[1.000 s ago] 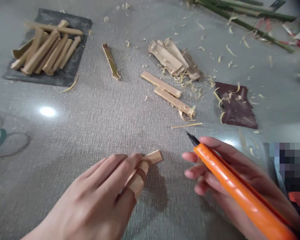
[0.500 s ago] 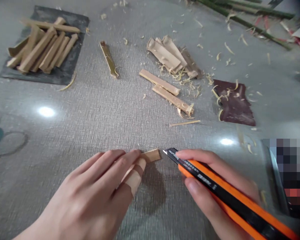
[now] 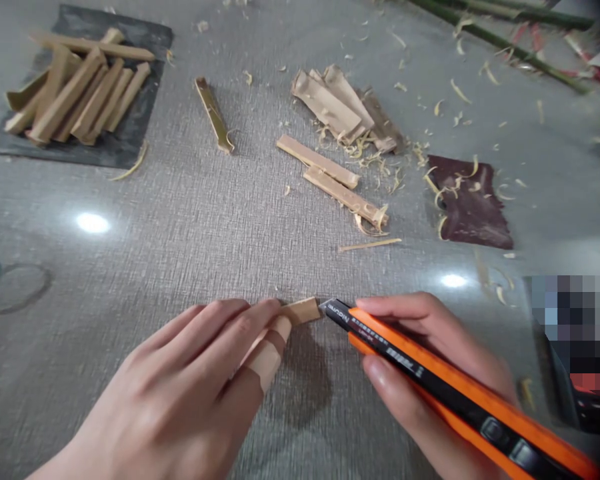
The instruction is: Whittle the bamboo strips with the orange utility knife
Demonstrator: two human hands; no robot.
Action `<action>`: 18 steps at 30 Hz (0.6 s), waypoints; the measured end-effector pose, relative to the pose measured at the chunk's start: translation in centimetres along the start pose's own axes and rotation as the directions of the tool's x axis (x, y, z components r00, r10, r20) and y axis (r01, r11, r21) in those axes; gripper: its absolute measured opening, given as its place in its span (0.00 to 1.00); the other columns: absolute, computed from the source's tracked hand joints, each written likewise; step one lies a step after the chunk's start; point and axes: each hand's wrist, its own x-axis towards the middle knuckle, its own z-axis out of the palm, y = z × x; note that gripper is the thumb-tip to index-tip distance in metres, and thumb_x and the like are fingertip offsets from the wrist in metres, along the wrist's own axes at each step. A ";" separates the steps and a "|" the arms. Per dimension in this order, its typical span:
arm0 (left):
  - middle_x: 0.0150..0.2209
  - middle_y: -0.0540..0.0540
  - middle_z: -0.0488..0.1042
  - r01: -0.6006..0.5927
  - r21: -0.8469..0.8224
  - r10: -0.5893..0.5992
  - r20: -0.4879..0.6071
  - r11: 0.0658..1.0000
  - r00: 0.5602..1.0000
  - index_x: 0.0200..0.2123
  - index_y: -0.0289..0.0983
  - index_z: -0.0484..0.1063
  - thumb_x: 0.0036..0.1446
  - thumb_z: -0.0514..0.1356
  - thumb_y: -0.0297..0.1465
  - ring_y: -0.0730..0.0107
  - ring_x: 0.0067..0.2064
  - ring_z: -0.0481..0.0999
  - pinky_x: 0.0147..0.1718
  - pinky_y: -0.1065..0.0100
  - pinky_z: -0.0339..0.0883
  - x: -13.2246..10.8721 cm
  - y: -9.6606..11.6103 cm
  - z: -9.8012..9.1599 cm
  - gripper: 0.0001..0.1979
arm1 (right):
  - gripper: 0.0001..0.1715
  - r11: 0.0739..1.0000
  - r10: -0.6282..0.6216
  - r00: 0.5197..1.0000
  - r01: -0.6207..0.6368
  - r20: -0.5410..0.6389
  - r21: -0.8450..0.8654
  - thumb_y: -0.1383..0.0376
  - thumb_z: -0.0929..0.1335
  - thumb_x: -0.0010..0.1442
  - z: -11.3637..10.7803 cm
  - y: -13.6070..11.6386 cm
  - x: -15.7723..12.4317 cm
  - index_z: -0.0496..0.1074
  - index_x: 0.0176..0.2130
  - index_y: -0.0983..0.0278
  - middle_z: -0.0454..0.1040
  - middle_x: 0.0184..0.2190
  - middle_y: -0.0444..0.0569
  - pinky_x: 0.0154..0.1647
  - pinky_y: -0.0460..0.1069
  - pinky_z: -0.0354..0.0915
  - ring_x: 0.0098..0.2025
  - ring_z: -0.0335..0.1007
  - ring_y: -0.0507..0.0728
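Note:
My left hand (image 3: pixel 195 373), with bandage strips around a finger, holds a short flat bamboo strip (image 3: pixel 303 311) down on the table. The strip's right end sticks out past my fingertips; the rest of it is hidden under them. An orange and black utility knife (image 3: pixel 425 377) is gripped in my right hand (image 3: pixel 430 333), fingers on both sides of the handle. Its short blade points left, and the tip is at the right end of the strip; whether it touches cannot be made out.
Bamboo pieces (image 3: pixel 93 97) are piled on dark sandpaper (image 3: pixel 130 143) at upper left. A lone piece (image 3: pixel 213 117), two strips (image 3: pixel 340 190), thicker offcuts (image 3: pixel 325 107) and curled shavings lie farther back. Brown sandpaper (image 3: pixel 473 220) is at right, green stalks (image 3: pixel 495 40) at the top right.
My right hand has brought the knife slightly left, so the blade has closed the gap to the strip's end. My left hand and the strip stay almost in place.

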 end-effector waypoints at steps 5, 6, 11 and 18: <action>0.56 0.41 0.81 0.040 -0.004 -0.040 -0.003 0.999 0.999 0.52 0.35 0.78 0.71 0.52 0.22 0.52 0.55 0.80 0.49 0.51 0.79 -0.1 -0.4 -0.2 0.16 | 0.20 0.986 0.058 0.984 -0.083 -0.166 -0.146 0.64 0.73 0.61 0.7 -0.8 -0.5 0.74 0.52 0.49 0.83 0.36 0.44 0.25 0.45 0.78 0.28 0.82 0.58; 0.57 0.41 0.81 0.055 0.003 -0.055 -0.007 0.999 0.998 0.52 0.36 0.78 0.71 0.52 0.23 0.51 0.56 0.80 0.49 0.51 0.79 -0.1 -0.4 -0.3 0.16 | 0.19 0.982 0.066 0.982 -0.096 -0.178 -0.163 0.63 0.73 0.61 1.0 -1.1 -0.5 0.74 0.51 0.49 0.83 0.36 0.43 0.25 0.45 0.78 0.29 0.82 0.57; 0.58 0.43 0.80 0.105 0.024 -0.104 -0.024 0.994 0.994 0.54 0.39 0.77 0.70 0.54 0.24 0.51 0.57 0.80 0.50 0.49 0.82 -0.3 0.4 -0.5 0.16 | 0.27 0.987 0.050 0.981 -0.077 -0.185 -0.139 0.65 0.71 0.60 1.6 -2.2 -0.2 0.70 0.57 0.47 0.83 0.39 0.40 0.28 0.44 0.77 0.33 0.84 0.55; 0.59 0.51 0.81 0.116 -0.022 -0.116 -0.017 0.993 0.993 0.58 0.48 0.78 0.65 0.61 0.29 0.52 0.59 0.81 0.54 0.55 0.84 -3.0 1.9 0.3 0.20 | 0.25 0.978 -0.014 0.995 -0.007 -0.096 -0.208 0.67 0.69 0.60 0.8 -1.9 0.0 0.73 0.55 0.47 0.84 0.42 0.41 0.31 0.49 0.78 0.37 0.84 0.59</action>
